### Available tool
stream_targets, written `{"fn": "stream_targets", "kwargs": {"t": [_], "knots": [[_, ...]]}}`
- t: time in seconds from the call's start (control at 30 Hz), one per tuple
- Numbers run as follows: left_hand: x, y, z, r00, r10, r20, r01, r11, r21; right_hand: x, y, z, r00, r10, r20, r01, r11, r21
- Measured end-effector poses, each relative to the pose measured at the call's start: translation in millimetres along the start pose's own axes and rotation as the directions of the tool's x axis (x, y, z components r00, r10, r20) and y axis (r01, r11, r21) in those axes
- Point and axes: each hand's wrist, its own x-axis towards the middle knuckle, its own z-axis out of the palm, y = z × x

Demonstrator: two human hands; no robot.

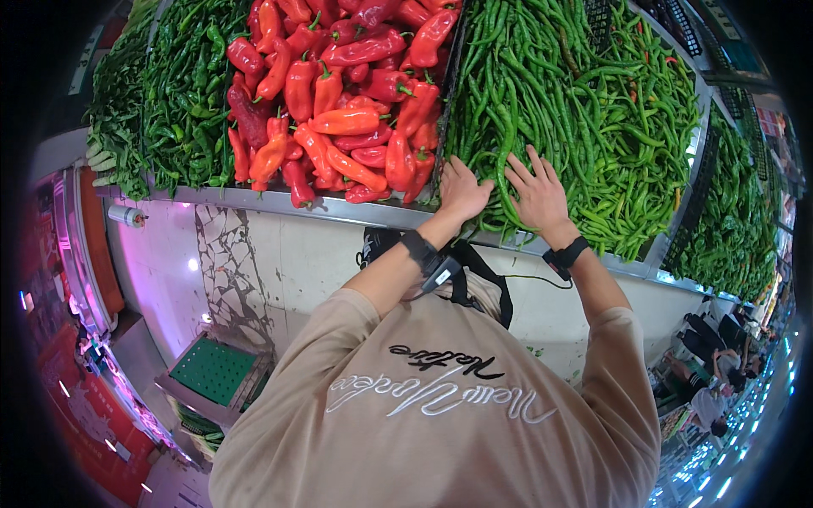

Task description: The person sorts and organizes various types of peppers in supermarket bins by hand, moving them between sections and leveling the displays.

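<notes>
Both of my hands rest at the front of a heap of long green chili peppers [527, 93] on a market stand. At the heap's left front corner, beside a dark divider, lies my left hand [463, 190]; its fingers point away from me and its thumb sticks out to the right. My right hand [539, 195] lies on the peppers a little further right, fingers stretched and spread. A few long peppers run between the two hands. Neither hand is closed around anything that I can see, though the left fingertips are partly hidden at the divider.
Large red peppers [339, 127] fill the section to the left, with smaller green peppers [190, 93] beyond them. Thin, lighter green chilies [635, 161] lie to the right. A metal edge [339, 208] runs along the front. A green-topped crate [213, 369] stands behind left; people [711, 398] are behind right.
</notes>
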Motion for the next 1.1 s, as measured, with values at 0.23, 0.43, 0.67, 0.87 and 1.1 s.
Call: {"fn": "stream_targets", "kwargs": {"t": [0.23,0.43,0.67,0.87,1.1], "knots": [[26,17,6,0.987,-0.061,-0.146,0.068,0.997,0.048,-6,12,-7,1.0,-0.009,0.027,0.01,0.999,-0.033],[13,38,39,0.975,0.132,-0.178,-0.162,0.973,-0.163,-13,23,-2,0.998,-0.013,0.064,0.017,0.998,-0.061],[7,44,40,0.973,0.22,-0.064,-0.229,0.934,-0.275,-14,22,-19,1.0,-0.025,0.016,0.023,0.997,0.071],[-5,18,8,0.985,0.057,-0.16,-0.074,0.992,-0.101,-14,23,-10,0.998,-0.044,-0.047,0.046,0.998,0.031],[-7,-2,12,0.96,-0.267,-0.083,0.253,0.957,-0.144,-15,24,-8,0.997,-0.057,-0.059,0.059,0.997,0.044]]}}
